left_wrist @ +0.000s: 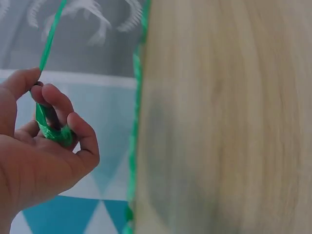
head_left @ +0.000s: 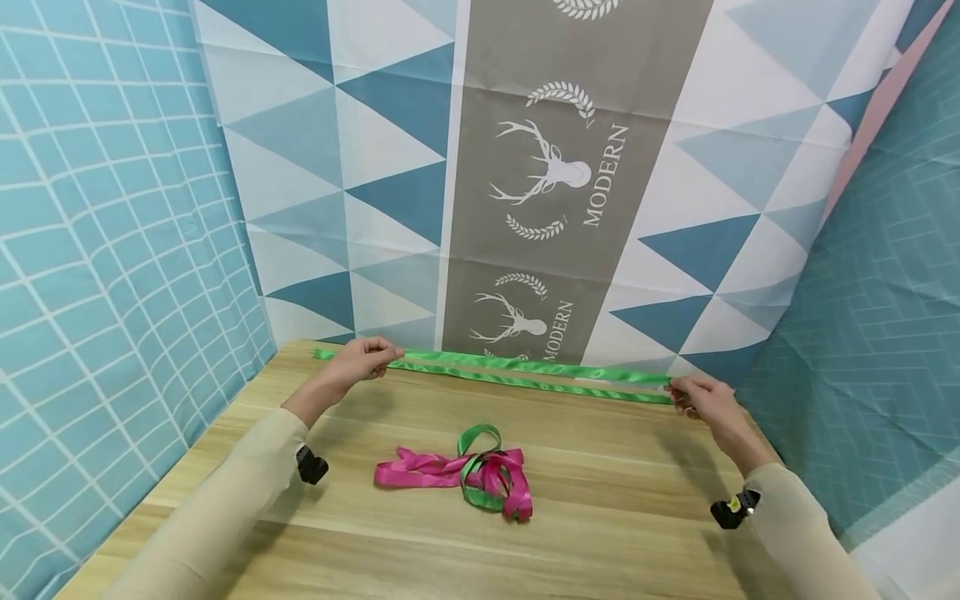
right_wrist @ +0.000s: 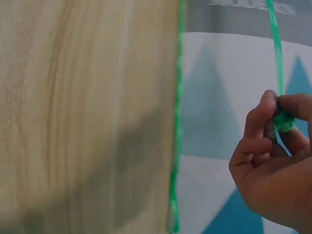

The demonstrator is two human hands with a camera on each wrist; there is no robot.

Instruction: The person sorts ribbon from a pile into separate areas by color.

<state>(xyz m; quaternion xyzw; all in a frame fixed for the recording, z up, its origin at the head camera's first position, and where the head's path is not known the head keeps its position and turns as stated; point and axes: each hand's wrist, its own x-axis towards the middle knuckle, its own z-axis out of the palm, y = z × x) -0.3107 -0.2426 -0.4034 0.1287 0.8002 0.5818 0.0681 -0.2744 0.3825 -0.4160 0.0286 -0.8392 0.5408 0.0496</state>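
Observation:
A green satin ribbon (head_left: pixel 525 364) is stretched between my two hands above the table's far edge. My left hand (head_left: pixel 365 358) pinches it between thumb and forefinger, and in the left wrist view its short end (left_wrist: pixel 59 135) lies bunched inside the curled fingers. The right hand (head_left: pixel 705 400) pinches the other end, whose tip (right_wrist: pixel 283 122) pokes out below thumb and forefinger in the right wrist view. Just beneath, another green ribbon length (head_left: pixel 517 381) runs along the far edge of the table, nearly parallel to the held one.
A loose tangle of pink ribbon (head_left: pixel 423 471) and green ribbon (head_left: pixel 480 497) lies mid-table on the wood-grain tabletop (head_left: pixel 600 533). A patterned cloth (head_left: pixel 390 167) hangs behind the far edge. Blue grid cloth (head_left: pixel 112 208) borders the left, teal cloth (head_left: pixel 877 333) the right.

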